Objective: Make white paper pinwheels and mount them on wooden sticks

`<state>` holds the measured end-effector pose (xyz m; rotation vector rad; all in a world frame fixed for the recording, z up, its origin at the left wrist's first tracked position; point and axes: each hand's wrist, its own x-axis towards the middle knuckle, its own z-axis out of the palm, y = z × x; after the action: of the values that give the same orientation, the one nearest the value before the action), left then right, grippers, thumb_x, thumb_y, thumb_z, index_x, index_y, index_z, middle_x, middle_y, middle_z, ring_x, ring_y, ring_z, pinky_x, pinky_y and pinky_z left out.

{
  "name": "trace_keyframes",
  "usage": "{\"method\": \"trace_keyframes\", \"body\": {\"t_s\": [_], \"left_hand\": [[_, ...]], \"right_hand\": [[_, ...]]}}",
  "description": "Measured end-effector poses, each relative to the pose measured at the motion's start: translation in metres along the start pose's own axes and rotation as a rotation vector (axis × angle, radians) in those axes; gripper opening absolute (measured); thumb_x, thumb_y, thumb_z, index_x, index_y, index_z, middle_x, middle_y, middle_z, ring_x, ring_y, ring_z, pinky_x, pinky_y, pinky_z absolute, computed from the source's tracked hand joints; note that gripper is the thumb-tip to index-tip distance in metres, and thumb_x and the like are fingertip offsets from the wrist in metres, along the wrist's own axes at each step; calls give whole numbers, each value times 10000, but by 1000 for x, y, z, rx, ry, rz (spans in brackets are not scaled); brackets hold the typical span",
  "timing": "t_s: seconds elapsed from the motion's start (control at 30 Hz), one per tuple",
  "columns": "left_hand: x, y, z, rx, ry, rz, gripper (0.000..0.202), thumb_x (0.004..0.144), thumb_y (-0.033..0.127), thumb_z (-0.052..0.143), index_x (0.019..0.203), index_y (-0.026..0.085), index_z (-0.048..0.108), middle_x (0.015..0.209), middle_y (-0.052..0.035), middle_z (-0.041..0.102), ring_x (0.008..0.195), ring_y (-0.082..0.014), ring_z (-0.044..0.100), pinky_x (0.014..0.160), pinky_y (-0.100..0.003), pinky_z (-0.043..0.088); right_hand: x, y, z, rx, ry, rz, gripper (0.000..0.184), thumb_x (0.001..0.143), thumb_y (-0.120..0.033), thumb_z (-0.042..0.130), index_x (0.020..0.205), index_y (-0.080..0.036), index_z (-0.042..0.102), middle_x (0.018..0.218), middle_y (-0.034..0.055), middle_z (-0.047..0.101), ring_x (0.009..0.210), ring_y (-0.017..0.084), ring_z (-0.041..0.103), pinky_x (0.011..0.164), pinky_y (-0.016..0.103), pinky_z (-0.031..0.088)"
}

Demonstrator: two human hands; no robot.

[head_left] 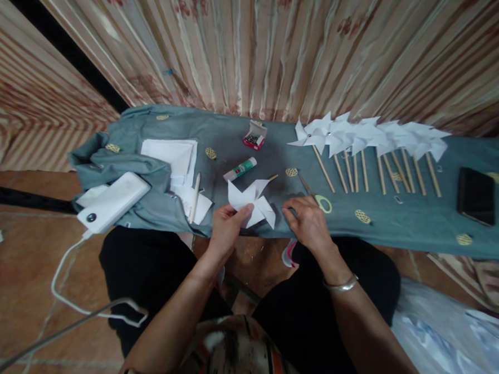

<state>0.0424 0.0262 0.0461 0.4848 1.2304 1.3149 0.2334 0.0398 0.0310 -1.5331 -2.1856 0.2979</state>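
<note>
My left hand (229, 222) pinches a white paper pinwheel (249, 197) at its centre, thumb on top, near the front edge of the table. My right hand (306, 218) is closed a little to the right of it, fingertips pressed together; whatever they hold is too small to make out. Just behind that hand lie scissors (324, 204) with pale green handles, partly covered by it. The tip of a wooden stick (273, 177) shows behind the pinwheel. A glue stick (240, 168) lies beyond it, and farther back stands an open red box (254, 140) of small metal pins.
Several finished pinwheels (361, 138) on wooden sticks lie in a row at the back right. A black phone (477, 196) rests at far right. To the left are paper sheets (170, 152), a white pen-like stick (195, 198) and a white power bank (115, 202) with a cable.
</note>
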Motion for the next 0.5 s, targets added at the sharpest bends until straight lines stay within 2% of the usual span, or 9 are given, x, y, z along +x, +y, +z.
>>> {"method": "trace_keyframes", "body": {"t_s": [0.1, 0.17, 0.27, 0.33, 0.4, 0.5], "left_hand": [[-1, 2, 1, 13, 2, 0, 284, 485, 308, 857, 691, 144, 751, 676, -30, 732, 575, -121, 616, 613, -248, 480], [-2, 2, 1, 29, -2, 8, 290, 494, 322, 854, 698, 143, 751, 688, -35, 733, 593, -132, 623, 630, -262, 487], [-4, 1, 1, 62, -20, 25, 282, 514, 339, 848, 691, 144, 746, 686, -35, 729, 588, -134, 615, 625, -266, 484], [-5, 0, 0, 101, -39, 44, 260, 541, 339, 836, 687, 144, 744, 682, -33, 726, 579, -130, 605, 613, -263, 480], [-6, -1, 0, 147, -70, 77, 237, 580, 336, 815, 704, 146, 747, 700, -33, 728, 594, -133, 605, 614, -261, 478], [-9, 0, 1, 193, -121, 122, 219, 626, 333, 787, 750, 155, 758, 757, -34, 737, 643, -141, 617, 628, -256, 477]], "right_hand": [[1, -1, -2, 50, 11, 17, 143, 881, -178, 542, 799, -180, 659, 835, 88, 692, 847, 263, 592, 815, 407, 472], [1, -5, -8, 170, 70, 44, 113, 876, -198, 567, 811, -199, 659, 878, 72, 697, 894, 256, 609, 855, 419, 470], [-1, -18, -21, 425, 179, 67, 37, 846, -237, 636, 843, -238, 673, 1098, 55, 674, 1076, 246, 597, 966, 440, 438], [-3, -32, -28, 536, 190, 52, 30, 838, -249, 652, 831, -252, 681, 1272, 45, 595, 1172, 245, 557, 1003, 450, 419], [-5, -44, -31, 548, 195, 20, 35, 832, -248, 658, 821, -258, 690, 1388, 27, 508, 1245, 248, 504, 1006, 445, 420], [-3, -55, -30, 492, 199, -38, 57, 833, -242, 648, 811, -256, 699, 1456, 12, 436, 1321, 263, 430, 1017, 452, 415]]}}
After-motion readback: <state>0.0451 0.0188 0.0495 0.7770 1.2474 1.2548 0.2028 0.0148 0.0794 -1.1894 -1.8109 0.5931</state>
